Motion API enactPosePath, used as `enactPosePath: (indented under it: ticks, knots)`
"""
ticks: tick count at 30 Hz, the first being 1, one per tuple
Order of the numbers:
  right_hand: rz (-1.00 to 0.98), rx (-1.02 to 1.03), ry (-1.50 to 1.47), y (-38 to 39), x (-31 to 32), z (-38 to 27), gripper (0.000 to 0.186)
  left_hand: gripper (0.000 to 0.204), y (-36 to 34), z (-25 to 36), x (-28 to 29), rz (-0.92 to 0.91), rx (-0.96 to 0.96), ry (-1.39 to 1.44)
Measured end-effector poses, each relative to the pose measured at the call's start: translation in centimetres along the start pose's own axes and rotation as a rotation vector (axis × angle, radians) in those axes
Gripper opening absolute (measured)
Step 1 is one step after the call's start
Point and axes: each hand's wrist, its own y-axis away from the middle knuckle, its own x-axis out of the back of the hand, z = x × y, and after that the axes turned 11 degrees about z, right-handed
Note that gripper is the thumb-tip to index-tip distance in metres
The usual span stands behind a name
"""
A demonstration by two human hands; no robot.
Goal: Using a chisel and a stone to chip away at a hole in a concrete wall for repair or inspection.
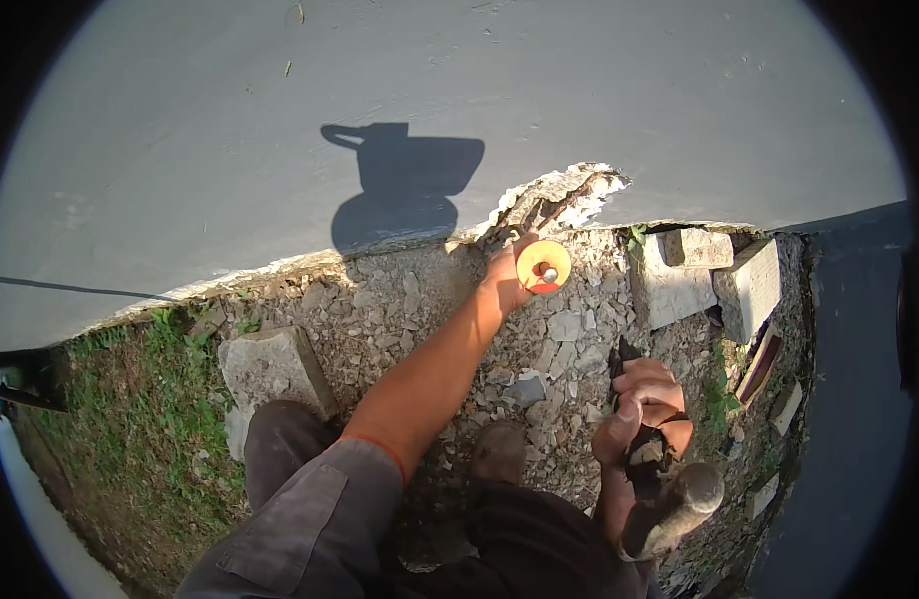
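Note:
My left hand (501, 278) is closed round a chisel with a round orange-yellow hand guard (532, 257). The chisel's struck metal end (550, 275) faces up through the guard, while its tip is hidden beneath. This hand is at the foot of the grey wall (619, 90), beside a patch of broken plaster (569, 195). Lower and to the right, my right hand (647, 399) grips a hammer by its dark handle. The worn metal hammer head (694, 494) is nearest to me, apart from the chisel.
Rubble (379, 299) covers the ground along the wall. Concrete blocks (674, 285) are stacked at the right, near a dark side wall (859, 399). Another block (275, 369) lies by my left knee (285, 439). Grass (130, 419) grows at the left.

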Motion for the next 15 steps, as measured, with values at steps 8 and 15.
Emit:
enactPosePath:
  ticks: [8, 15]
  knots:
    - [-0.006, -0.946, 0.254, 2.2, -0.3, 1.8, 0.019, 0.020, 0.9, -0.8, -0.5, 0.145, -0.047, -0.048]
    - [0.264, 0.001, 0.206, -3.3, -1.2, -2.5, 0.030, 0.020, 0.3, -0.7, -0.8, 0.087, -0.073, 0.098]
